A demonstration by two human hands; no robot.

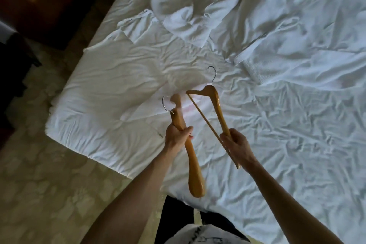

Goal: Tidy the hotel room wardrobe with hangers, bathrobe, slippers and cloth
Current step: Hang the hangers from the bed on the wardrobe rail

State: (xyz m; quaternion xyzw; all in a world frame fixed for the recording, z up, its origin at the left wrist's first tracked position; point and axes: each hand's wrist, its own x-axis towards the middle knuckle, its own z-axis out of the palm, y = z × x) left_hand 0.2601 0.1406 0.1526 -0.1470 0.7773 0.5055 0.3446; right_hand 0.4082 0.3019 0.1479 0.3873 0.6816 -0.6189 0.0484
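Above the rumpled white bed [103, 89] I hold two wooden hangers. My left hand [178, 134] grips the thick hanger [195, 168] near its middle, its metal hook pointing left and its lower end hanging toward me. My right hand [236, 144] is closed around one arm and the crossbar of the second hanger [214, 103], whose hook points away from me. A white waffle bathrobe [184, 16] lies crumpled at the far side of the bed. Slippers and wardrobe are out of view.
The bed's corner juts toward the lower left, over patterned beige carpet [39, 174]. Dark furniture [17, 61] stands at the left edge. My dark trousers and white top show at the bottom of the frame.
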